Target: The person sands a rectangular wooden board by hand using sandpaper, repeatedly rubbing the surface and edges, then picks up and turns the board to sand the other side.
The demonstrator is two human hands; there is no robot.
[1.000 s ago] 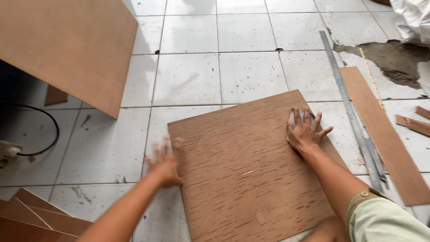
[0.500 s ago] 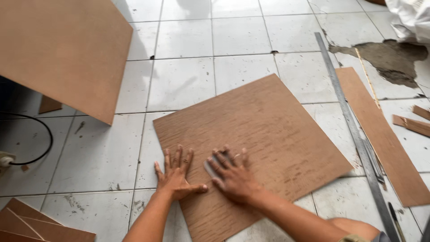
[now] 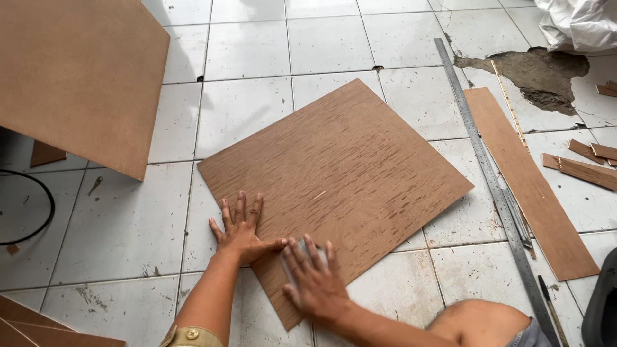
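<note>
Both our hands rest on the wooden board point(image 3: 334, 173) at its near corner: left hand point(image 3: 241, 231) flat, fingers spread; right hand point(image 3: 312, 276) pressing a grey pad point(image 3: 307, 247) beneath spread fingers.

A brown plywood sheet point(image 3: 340, 173) lies flat and skewed on the white tiled floor point(image 3: 257, 109). The left hand point(image 3: 241, 231) presses flat with fingers spread on the sheet's near-left edge; just beside it, the right hand point(image 3: 312, 279) bears on what seems a grey sanding pad point(image 3: 302, 247), mostly hidden under the fingers. Well right of both hands lie a long steel ruler point(image 3: 479, 151) and a narrow wood strip point(image 3: 530, 183).
</note>
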